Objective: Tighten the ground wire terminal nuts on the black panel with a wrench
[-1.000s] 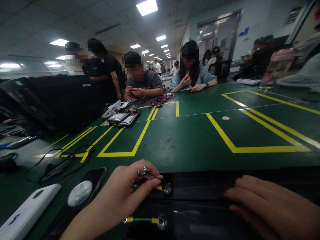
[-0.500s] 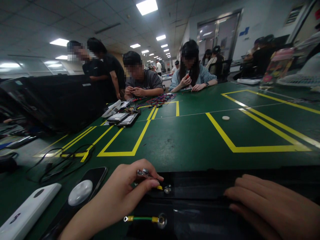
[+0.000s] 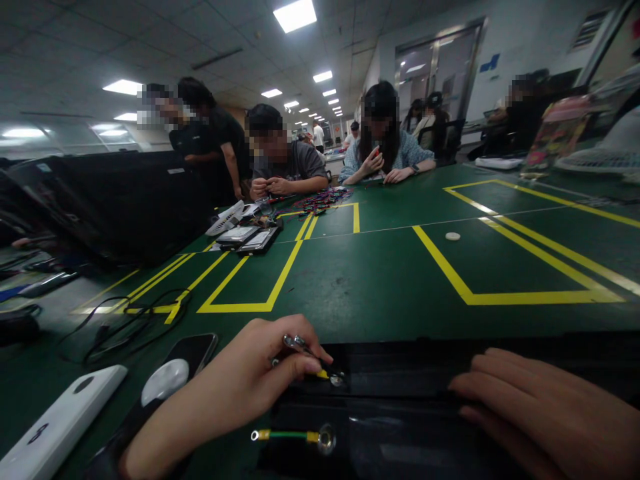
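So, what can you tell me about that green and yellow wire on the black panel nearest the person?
It is a short green wire with a yellow sleeve at each end, and each sleeve leads into a metal ring terminal. It lies straight and flat, running sideways across the black panel. The right-hand ring sits around a round metal stud; the other ring rests loose at the panel's edge. No hand touches it.
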The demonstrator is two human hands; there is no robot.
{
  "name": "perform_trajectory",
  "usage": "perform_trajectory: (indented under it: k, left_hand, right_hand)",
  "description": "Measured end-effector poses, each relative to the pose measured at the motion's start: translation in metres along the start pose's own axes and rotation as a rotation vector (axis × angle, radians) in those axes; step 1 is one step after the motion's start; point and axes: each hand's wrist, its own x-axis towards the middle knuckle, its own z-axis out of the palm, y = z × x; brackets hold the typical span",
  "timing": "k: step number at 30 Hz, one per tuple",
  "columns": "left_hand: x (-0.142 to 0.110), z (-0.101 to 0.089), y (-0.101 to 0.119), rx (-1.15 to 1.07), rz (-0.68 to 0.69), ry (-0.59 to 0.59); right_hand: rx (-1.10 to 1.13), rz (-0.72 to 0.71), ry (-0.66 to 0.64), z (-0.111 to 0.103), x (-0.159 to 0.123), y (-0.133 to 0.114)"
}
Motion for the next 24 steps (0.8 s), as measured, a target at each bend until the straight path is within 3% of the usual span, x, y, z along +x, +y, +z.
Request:
perform_trajectory:
  k: [6, 13, 17, 20, 24]
  left_hand:
    - [0.007, -0.005, 0.007, -0.034, 0.017, -0.059]
    - [0.012, -0.009, 0.007, -0.149, -0.098, -0.083]
    - [0.014, -0.006, 0.022, -0.238, -0.174, 0.097]
    - [0.013, 0.004, 0.032, -0.041, -0.149, 0.281]
    - [0.000, 0.024, 0.033, 0.123, -0.128, 0.424]
  right_hand:
    - [-0.074, -0.033, -0.053, 0.008, -0.013, 0.007]
    - [-0.040, 0.012, -0.056, 0.013, -0.010, 0.008]
    - [-0.041, -0.023, -0.009, 0.010, -0.007, 0.009]
    - [-0.101, -0.069, 0.024, 0.009, -0.008, 0.009]
    - [-0.164, -0.118, 0.039, 0.009, -0.006, 0.008]
